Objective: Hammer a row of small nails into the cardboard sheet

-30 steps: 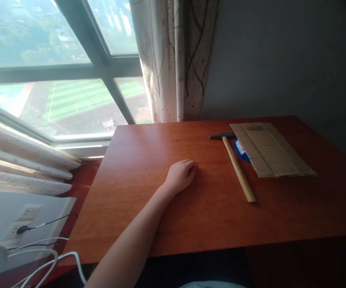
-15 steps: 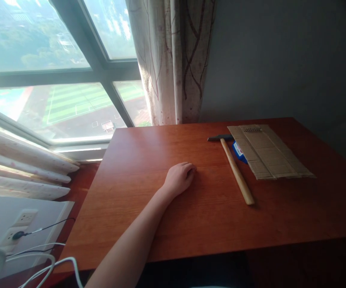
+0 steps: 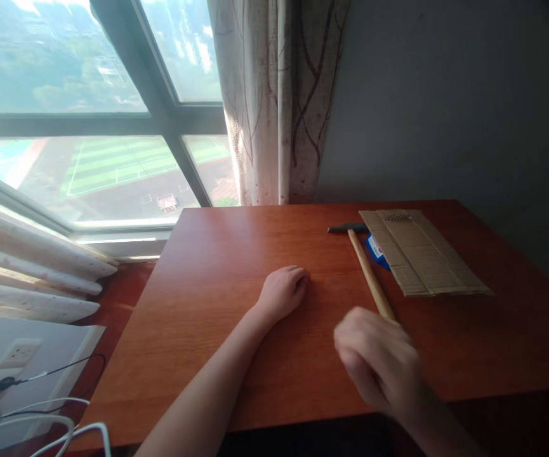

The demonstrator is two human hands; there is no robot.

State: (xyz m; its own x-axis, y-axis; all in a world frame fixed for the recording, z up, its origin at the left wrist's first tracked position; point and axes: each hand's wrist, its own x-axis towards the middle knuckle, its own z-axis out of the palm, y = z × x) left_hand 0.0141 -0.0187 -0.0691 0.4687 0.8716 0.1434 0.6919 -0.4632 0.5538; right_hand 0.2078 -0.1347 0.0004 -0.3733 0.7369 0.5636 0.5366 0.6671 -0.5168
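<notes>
My left hand (image 3: pixel 282 293) rests on the wooden table (image 3: pixel 198 279) with its fingers curled in; nothing shows in it. On the right, my right hand (image 3: pixel 379 358), slightly blurred, is closed like a fist, knuckles up, in front of the handle's near end. It hides that end, and nothing shows in its fingers. The hammer (image 3: pixel 368 273) lies with its light wooden handle pointing toward me and its dark head at the far end. A piece of brown cardboard (image 3: pixel 426 254) lies right of it, partly over a blue item with a white label (image 3: pixel 376 252).
Beyond the table's left edge are a window (image 3: pixel 117 171), a curtain (image 3: pixel 264 108) and a wall socket with a black plug (image 3: pixel 5 383). White cables (image 3: pixel 55 422) loop at the lower left. A grey wall (image 3: pixel 436 101) stands behind the table.
My right hand has come into view from the lower right, up to the hammer handle's near end. My left hand stays put on the table. The view has shifted slightly.
</notes>
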